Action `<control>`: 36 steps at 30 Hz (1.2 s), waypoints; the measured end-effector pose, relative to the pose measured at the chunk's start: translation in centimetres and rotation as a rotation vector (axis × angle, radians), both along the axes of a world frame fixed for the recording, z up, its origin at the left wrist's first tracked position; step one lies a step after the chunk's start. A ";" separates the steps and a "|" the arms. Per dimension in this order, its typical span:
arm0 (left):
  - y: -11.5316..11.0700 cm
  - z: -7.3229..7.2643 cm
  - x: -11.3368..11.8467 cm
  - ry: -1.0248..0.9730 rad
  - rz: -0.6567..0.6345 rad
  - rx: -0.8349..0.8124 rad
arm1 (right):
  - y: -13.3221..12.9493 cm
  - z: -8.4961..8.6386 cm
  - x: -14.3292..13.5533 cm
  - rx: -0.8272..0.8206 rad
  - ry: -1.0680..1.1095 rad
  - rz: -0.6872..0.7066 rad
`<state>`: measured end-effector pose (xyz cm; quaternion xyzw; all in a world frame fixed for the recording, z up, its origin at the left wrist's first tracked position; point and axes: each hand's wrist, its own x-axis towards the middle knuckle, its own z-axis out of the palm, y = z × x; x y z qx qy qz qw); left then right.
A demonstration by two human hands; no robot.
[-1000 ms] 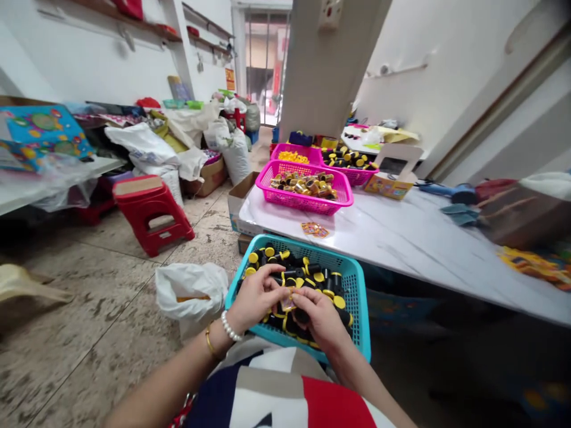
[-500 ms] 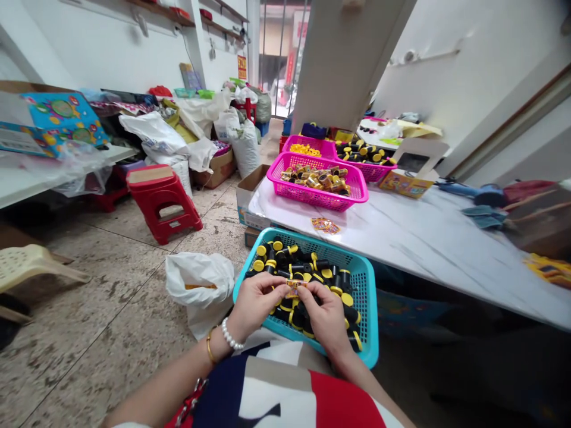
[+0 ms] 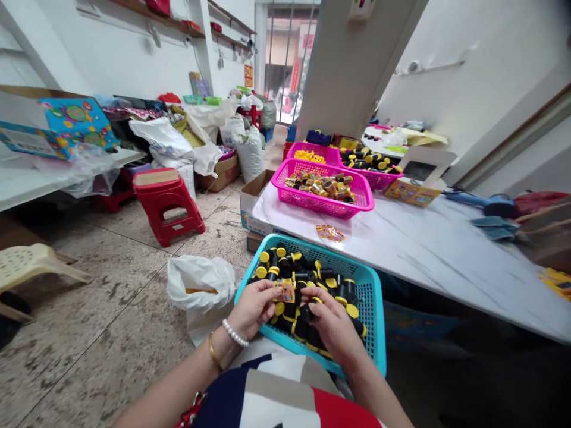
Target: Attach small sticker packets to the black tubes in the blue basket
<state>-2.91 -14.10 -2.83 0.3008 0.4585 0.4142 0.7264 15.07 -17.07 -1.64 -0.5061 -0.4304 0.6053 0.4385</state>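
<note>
The left hand (image 3: 253, 308) pinched a small colourful sticker (image 3: 285, 290) between thumb and fingers; the right hand (image 3: 329, 321) closed on a black tube (image 3: 307, 311) just beside it; both hovered over the teal basket (image 3: 371, 333) of black and yellow-capped pieces; a white bag (image 3: 200, 285) lay left of that basket; a pink basket (image 3: 322, 205) sat beyond it on the table (image 3: 428, 249).

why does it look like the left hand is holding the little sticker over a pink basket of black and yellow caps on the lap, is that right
Not quite: the basket on the lap is teal, not pink, as the head view shows. The pink baskets stand farther off on the white table. The rest holds: the left hand holds the little sticker over the black and yellow caps.
</note>
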 end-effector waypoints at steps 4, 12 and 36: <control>0.6 0.1 -0.2 -0.110 -0.016 -0.053 | 0.2 0.5 1.1 0.029 0.137 -0.075; 0.7 1.2 1.4 -0.363 -0.098 -0.179 | 0.4 1.4 0.4 0.183 -0.069 -0.187; 1.2 0.9 2.4 -0.370 -0.120 -0.198 | 0.3 2.6 1.9 0.360 -0.389 -0.045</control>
